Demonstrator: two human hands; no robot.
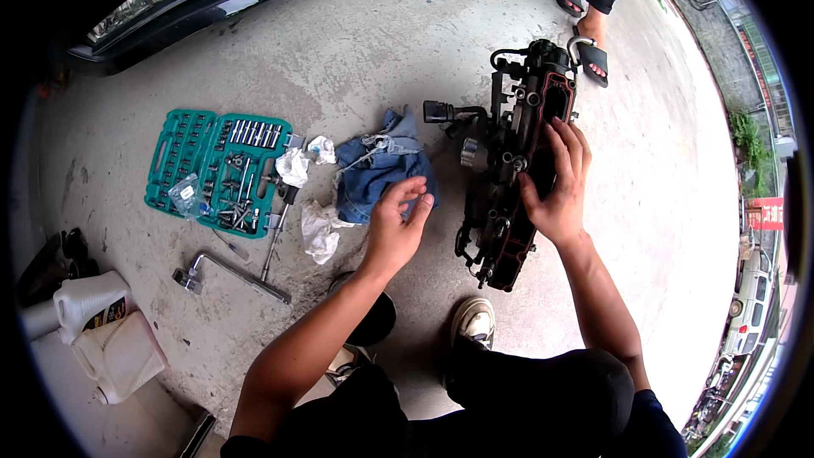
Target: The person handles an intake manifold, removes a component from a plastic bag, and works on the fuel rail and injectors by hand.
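Note:
A long black engine part, which looks like an intake manifold [519, 127], rests on the concrete in front of me, slightly right of centre. Reddish gasket lines edge the ports on its right face, and hoses and fittings line its left. Across that right face lies my right hand [561, 195], thumb and fingers gripping it. My left hand [400, 225] hovers left of the part, fingers loosely curled and thumb apart, with nothing visible in it. Just beyond that hand, a crumpled blue denim cloth [373, 171] lies on the ground.
Left of the cloth are crumpled white papers [319, 233] and an open green socket set [212, 161]. A long-handled wrench [237, 276] lies nearer. White jugs [119, 343] stand lower left, a car [212, 0] upper left. A person's sandalled feet [591, 55] are beyond the part.

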